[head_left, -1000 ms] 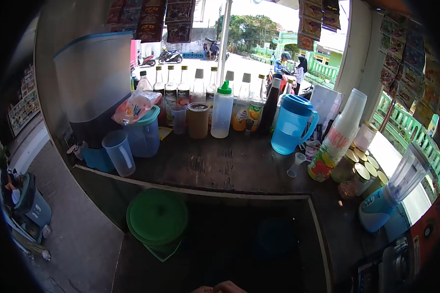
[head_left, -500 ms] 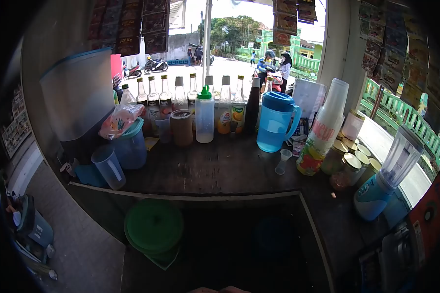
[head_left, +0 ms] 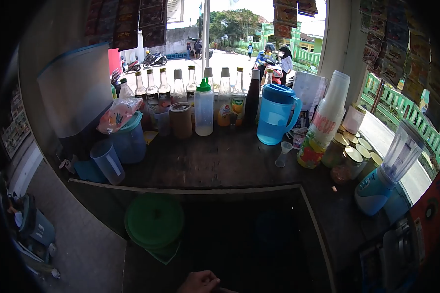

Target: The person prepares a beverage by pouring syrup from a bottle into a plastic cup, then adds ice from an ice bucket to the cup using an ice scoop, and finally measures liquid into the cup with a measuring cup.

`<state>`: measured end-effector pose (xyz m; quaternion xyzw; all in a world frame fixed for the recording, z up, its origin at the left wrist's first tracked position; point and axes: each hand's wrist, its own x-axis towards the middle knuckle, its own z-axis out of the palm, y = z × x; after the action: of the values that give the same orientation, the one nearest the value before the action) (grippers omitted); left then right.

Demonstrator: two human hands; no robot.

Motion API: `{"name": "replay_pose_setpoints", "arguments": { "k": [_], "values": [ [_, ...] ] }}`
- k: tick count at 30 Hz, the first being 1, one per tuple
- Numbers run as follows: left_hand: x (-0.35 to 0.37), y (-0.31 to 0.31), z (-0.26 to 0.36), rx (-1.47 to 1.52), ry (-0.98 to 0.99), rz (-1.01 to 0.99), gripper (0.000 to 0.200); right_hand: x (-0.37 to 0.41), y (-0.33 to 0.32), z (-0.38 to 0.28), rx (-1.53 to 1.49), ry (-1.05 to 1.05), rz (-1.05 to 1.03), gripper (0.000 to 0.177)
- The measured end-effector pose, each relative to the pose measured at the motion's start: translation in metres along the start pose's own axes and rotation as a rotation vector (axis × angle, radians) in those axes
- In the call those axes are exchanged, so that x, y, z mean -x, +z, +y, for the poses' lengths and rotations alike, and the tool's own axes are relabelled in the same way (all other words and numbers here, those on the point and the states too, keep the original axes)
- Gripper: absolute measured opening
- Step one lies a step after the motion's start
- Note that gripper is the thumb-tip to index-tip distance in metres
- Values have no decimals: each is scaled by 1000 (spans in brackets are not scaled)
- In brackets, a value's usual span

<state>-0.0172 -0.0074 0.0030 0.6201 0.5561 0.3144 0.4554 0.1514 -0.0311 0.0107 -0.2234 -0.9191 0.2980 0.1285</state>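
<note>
My left hand (head_left: 199, 282) is at the bottom edge, low in front of the dark space under the counter. Its fingers are curled together, and I cannot make out anything in them. Just to its right, a thin sliver of my right hand (head_left: 225, 290) shows; its fingers are cut off by the frame. Neither hand touches the counter (head_left: 200, 166). Nearest to them is a green lidded bucket (head_left: 155, 220), standing below the counter to the left.
On the counter stand several syrup bottles (head_left: 224, 105), a blue pitcher (head_left: 274, 119), stacked plastic cups (head_left: 331, 102), lidded jars (head_left: 352, 161) and a blender (head_left: 388, 171). A clear measuring jug (head_left: 107, 163) is at left. Sachet strips (head_left: 129, 24) hang above. Two people stand outside by a motorbike.
My left hand has risen further into view at the bottom edge. Less of my right hand shows. The view has tilted slightly down, and the counter items sit a little higher.
</note>
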Motion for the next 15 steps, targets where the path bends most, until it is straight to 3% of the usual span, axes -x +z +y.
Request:
{"name": "replay_pose_setpoints", "arguments": {
  "k": [2,4,5,6,7,8,9,10,11,15],
  "values": [
    [3,0,24,-53,60,19,17,-7,13,5,115,-81,108,25],
    [2,5,27,-73,124,6,20,-18,23,6,-396,175,380,27],
    [3,3,45,-79,-41,-7,14,-23,29,5,-659,307,510,28],
    [3,6,49,-82,-47,-5,14,-26,35,2,-930,446,636,29],
    [6,9,51,-119,38,59,15,-28,41,-1,-1210,593,758,30],
    [8,12,54,-158,119,115,17,-29,43,-2,-1231,602,759,30],
    [7,16,74,-7,340,285,12,-29,41,1,-1206,556,871,26],
    [5,17,80,-14,321,271,12,-29,39,0,-1175,513,981,23],
    [5,19,82,-46,439,296,12,-30,36,-4,-1193,536,985,23],
    [10,23,80,-298,717,320,14,-41,3,0,-448,631,588,19]
  ]
}}
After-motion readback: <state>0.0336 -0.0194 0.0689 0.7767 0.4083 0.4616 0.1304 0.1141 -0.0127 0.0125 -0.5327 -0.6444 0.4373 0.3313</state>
